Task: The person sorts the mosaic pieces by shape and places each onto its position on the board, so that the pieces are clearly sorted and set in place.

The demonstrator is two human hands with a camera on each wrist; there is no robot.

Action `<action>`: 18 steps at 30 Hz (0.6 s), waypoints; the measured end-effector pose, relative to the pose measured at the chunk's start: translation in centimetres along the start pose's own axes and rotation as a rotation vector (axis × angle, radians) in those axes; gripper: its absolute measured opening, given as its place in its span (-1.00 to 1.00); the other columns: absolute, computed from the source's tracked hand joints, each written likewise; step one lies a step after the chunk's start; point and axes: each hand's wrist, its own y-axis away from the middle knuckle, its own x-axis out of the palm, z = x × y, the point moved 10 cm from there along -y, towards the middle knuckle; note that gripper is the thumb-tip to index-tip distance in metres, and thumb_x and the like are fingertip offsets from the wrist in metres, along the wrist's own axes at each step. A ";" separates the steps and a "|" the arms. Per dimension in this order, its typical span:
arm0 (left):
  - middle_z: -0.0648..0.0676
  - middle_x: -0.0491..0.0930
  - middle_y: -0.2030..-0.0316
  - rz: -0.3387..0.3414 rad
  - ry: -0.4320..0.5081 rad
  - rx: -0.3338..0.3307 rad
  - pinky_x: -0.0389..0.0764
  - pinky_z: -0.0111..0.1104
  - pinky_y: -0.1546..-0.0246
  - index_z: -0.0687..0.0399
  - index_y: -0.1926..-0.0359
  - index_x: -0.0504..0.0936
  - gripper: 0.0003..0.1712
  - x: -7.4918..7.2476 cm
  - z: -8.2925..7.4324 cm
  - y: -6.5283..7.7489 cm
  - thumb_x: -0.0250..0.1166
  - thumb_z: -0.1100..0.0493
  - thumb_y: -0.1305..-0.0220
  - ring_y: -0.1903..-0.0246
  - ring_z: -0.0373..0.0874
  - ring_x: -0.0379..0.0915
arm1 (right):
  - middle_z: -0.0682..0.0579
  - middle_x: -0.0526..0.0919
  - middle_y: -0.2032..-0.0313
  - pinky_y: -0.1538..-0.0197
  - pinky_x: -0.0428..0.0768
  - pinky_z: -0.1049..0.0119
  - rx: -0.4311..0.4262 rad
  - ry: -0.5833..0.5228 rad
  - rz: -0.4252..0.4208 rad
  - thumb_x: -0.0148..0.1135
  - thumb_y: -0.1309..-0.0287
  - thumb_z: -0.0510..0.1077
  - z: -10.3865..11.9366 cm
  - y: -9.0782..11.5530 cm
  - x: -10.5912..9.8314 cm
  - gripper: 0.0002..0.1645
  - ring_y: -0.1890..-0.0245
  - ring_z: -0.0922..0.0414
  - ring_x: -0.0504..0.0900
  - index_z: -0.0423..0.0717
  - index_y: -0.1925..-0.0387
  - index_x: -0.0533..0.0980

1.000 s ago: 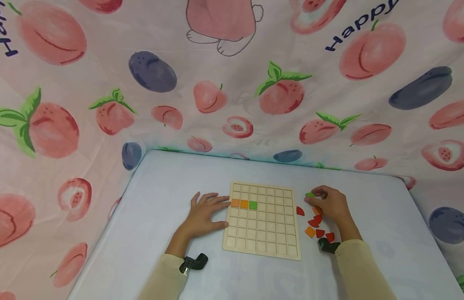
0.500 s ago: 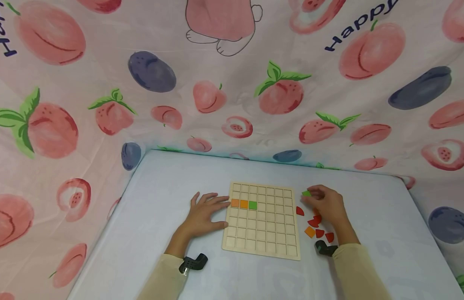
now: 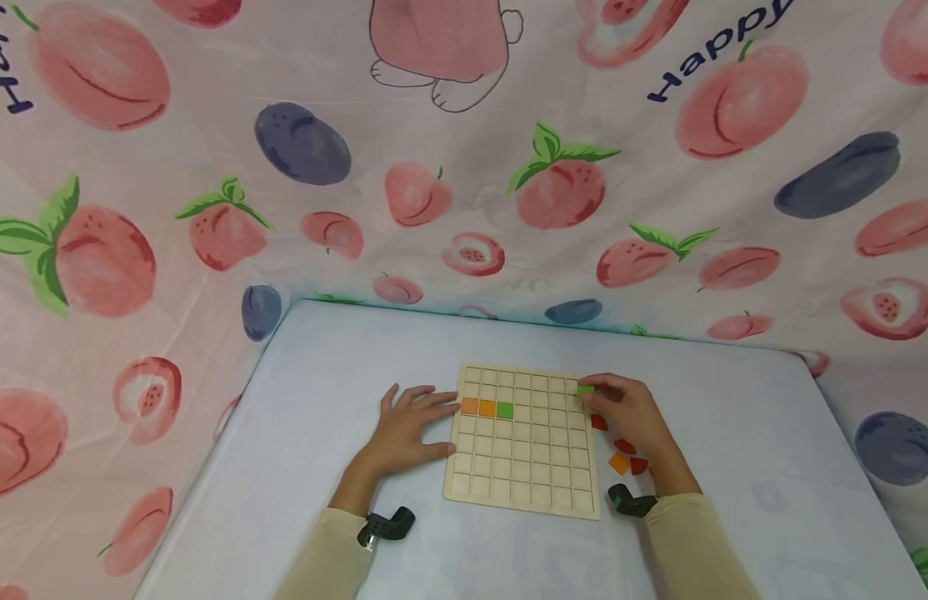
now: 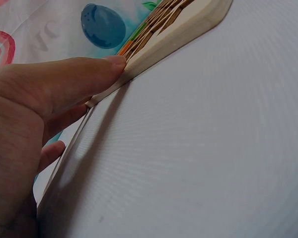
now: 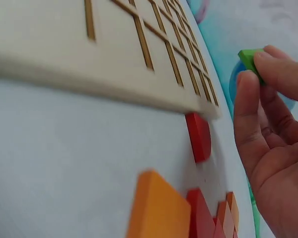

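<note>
My right hand [image 3: 625, 414] pinches a green square tile [image 5: 250, 61] between thumb and fingers, held above the right edge of a wooden grid board [image 3: 534, 454]. Along the board's left edge rests my left hand [image 3: 407, 429], its fingers spread and nearly straight; in the left wrist view the thumb [image 4: 84, 79] touches the board's side. Three tiles sit in one row at the board's left: a light orange tile [image 3: 470, 406], an orange tile [image 3: 487, 408] and a green tile [image 3: 505, 410].
Right of the board lie loose pieces: an orange square [image 3: 619, 463], a red quarter-round piece [image 5: 198, 137] by the board's edge, and several more red and orange ones, partly hidden by the right hand. A white cloth covers the table [image 3: 344, 350]; a fruit-patterned curtain [image 3: 464, 167] hangs behind.
My right hand has moved left with the green tile, from over the loose pieces to the board's upper right edge. My left hand and the board have stayed in place.
</note>
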 end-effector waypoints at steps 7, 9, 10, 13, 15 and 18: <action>-0.26 0.38 -0.45 0.001 0.002 -0.002 -0.30 0.27 -0.50 -0.34 -0.41 0.49 -0.22 0.0 -0.1 0.0 0.38 -0.32 -0.16 -0.52 -0.05 0.09 | -0.18 0.70 -0.02 0.12 0.72 0.41 0.000 -0.087 0.031 0.32 -0.34 -0.17 0.7 0.1 1.5 -0.63 0.16 0.19 0.73 -0.14 -0.15 0.62; -0.26 0.38 -0.45 0.002 0.003 -0.004 -0.31 0.27 -0.50 -0.34 -0.40 0.50 -0.22 0.0 -0.1 0.0 0.38 -0.32 -0.16 -0.52 -0.05 0.09 | -0.15 0.70 0.02 0.18 0.70 0.41 -0.003 -0.080 0.019 0.36 -0.31 -0.14 0.9 0.2 1.8 -0.65 0.18 0.19 0.70 -0.13 -0.09 0.64; -0.26 0.38 -0.45 0.001 0.003 -0.004 -0.31 0.27 -0.50 -0.34 -0.40 0.50 -0.22 0.0 -0.1 0.0 0.38 -0.32 -0.16 -0.52 -0.05 0.09 | -0.13 0.70 0.04 0.20 0.68 0.40 -0.003 -0.072 0.012 0.38 -0.29 -0.12 1.0 0.2 1.9 -0.66 0.20 0.19 0.69 -0.12 -0.06 0.66; -0.25 0.38 -0.45 0.003 0.004 -0.007 -0.31 0.26 -0.50 -0.34 -0.40 0.50 -0.22 0.0 0.0 0.0 0.39 -0.32 -0.16 -0.52 -0.05 0.09 | -0.12 0.70 0.10 0.21 0.66 0.38 -0.005 -0.074 0.009 0.42 -0.26 -0.09 1.3 0.2 2.4 -0.68 0.22 0.16 0.67 -0.12 0.00 0.67; -0.25 0.38 -0.45 0.005 0.004 -0.009 -0.32 0.26 -0.50 -0.34 -0.40 0.50 -0.22 0.0 0.0 0.0 0.39 -0.32 -0.16 -0.52 -0.05 0.09 | -0.11 0.70 0.12 0.15 0.66 0.39 -0.009 -0.065 0.007 0.43 -0.24 -0.07 1.5 0.2 2.8 -0.69 0.20 0.14 0.67 -0.11 0.03 0.68; -0.25 0.38 -0.45 0.003 0.004 -0.009 -0.31 0.26 -0.50 -0.34 -0.40 0.50 -0.22 0.0 0.0 0.0 0.38 -0.32 -0.16 -0.52 -0.05 0.09 | -0.09 0.70 0.14 0.12 0.65 0.40 -0.004 -0.052 0.003 0.45 -0.22 -0.04 1.8 0.1 3.3 -0.69 0.18 0.11 0.65 -0.09 0.07 0.68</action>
